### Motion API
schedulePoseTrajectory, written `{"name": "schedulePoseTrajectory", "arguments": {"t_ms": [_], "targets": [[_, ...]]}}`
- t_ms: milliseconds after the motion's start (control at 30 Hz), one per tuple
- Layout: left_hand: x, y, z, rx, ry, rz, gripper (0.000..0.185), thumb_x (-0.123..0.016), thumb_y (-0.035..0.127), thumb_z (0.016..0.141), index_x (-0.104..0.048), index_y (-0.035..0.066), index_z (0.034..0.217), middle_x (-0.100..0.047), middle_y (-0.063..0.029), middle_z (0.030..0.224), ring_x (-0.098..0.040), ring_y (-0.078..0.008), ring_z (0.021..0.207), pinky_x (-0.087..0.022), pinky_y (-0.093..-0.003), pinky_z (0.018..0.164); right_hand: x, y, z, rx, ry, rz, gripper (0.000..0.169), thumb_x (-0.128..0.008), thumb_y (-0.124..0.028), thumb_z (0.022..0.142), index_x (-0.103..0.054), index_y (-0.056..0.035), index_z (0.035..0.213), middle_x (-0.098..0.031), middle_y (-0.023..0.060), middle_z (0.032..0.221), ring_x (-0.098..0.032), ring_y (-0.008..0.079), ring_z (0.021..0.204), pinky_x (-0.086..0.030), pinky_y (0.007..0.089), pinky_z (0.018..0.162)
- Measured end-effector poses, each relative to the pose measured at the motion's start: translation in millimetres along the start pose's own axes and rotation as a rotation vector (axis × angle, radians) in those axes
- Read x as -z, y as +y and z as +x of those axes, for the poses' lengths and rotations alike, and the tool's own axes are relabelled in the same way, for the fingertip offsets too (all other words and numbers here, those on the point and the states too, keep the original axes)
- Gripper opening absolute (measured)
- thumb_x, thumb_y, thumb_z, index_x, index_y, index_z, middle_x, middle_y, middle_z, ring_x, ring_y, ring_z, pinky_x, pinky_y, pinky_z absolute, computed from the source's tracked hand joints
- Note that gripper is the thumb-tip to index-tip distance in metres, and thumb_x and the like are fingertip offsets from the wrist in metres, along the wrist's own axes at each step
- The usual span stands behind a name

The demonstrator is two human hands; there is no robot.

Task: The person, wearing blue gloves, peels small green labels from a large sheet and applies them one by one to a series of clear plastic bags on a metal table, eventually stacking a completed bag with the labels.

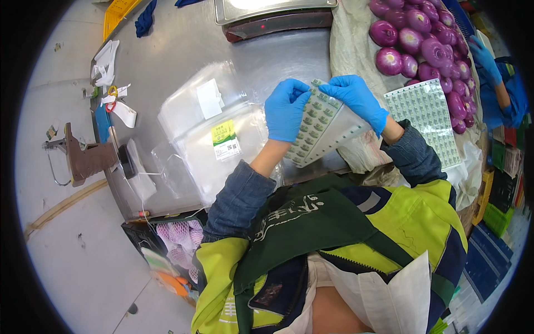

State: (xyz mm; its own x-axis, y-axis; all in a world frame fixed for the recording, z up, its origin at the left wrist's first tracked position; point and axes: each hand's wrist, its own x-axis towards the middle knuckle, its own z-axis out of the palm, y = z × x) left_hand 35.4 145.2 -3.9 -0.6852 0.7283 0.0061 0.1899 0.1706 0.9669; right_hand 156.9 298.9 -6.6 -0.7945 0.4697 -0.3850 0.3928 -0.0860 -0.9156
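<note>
My left hand, in a blue glove, pinches the upper left edge of a sheet of small green-and-white stickers. My right hand, gloved the same way, grips the top of that sheet from the other side. The sheet's right part shows bare white backing with a line of dark marks along its edge. A second sticker sheet lies to the right of my right forearm. Left of my left hand, clear plastic bags lie in overlapping stacks, with a yellow-green printed label and a white paper slip on them.
Peeled red onions are heaped on a pale woven sack at right. A weighing scale with a metal pan stands at the back. Scissors and a brown tape dispenser are at left. Another person's gloved hand shows far right.
</note>
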Motion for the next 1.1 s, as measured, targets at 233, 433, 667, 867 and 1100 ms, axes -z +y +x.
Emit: {"name": "schedulePoseTrajectory", "arguments": {"t_ms": [233, 433, 667, 867, 1100], "targets": [[-1, 3, -30, -0.682, 0.037, 0.55, 0.018, -0.066, -0.001, 0.08, -0.066, 0.007, 0.096, -0.063, -0.0134, 0.089, -0.063, -0.0262, 0.071, -0.052, -0.032, 0.064, -9, -7, 5, -0.013, 0.001, 0.068, 0.033, -0.068, -0.029, 0.09, -0.069, -0.0014, 0.072, -0.058, 0.0001, 0.062, -0.047, 0.005, 0.059, -0.04, 0.0242, 0.056], [14, 12, 19, -0.124, 0.127, -0.047, 0.055, -0.073, 0.001, 0.075, -0.053, 0.006, 0.126, -0.059, -0.0117, 0.114, -0.061, -0.0181, 0.091, -0.052, -0.0279, 0.069, -15, -21, -5, 0.077, -0.044, -0.13, 0.03, -0.07, -0.029, 0.088, -0.071, 0.0006, 0.083, -0.06, 0.0016, 0.065, -0.051, 0.0063, 0.062, -0.043, 0.0245, 0.059], [71, -26, 29, 0.02, 0.2, -0.348, 0.057, -0.067, -0.006, 0.077, -0.05, 0.003, 0.131, -0.057, -0.0103, 0.114, -0.059, -0.0129, 0.089, -0.053, -0.0249, 0.072, 24, -11, -15, 0.155, 0.027, -0.406, 0.04, -0.074, -0.018, 0.082, -0.065, -0.0036, 0.118, -0.066, 0.008, 0.083, -0.059, 0.0137, 0.074, -0.05, 0.0286, 0.071], [170, -57, -36, 0.639, 0.468, -0.019, 0.015, -0.077, 0.012, 0.078, -0.071, -0.001, 0.085, -0.066, -0.0036, 0.073, -0.06, -0.0121, 0.063, -0.048, -0.0246, 0.059, -11, -39, -16, 0.55, 0.126, -0.708, 0.051, -0.065, -0.005, 0.084, -0.055, -0.0146, 0.133, -0.06, 0.0093, 0.121, -0.06, 0.0286, 0.107, -0.049, 0.0348, 0.089], [151, -90, -39, 0.626, 0.25, 0.979, 0.032, -0.08, 0.037, 0.072, -0.071, 0.008, 0.083, -0.07, -0.0108, 0.074, -0.067, -0.0252, 0.068, -0.051, -0.0365, 0.064, -181, 12, 55, 0.669, -0.43, -0.692, 0.043, -0.076, -0.023, 0.075, -0.062, -0.0121, 0.114, -0.058, 0.0087, 0.111, -0.057, 0.0293, 0.105, -0.049, 0.041, 0.085]]}}
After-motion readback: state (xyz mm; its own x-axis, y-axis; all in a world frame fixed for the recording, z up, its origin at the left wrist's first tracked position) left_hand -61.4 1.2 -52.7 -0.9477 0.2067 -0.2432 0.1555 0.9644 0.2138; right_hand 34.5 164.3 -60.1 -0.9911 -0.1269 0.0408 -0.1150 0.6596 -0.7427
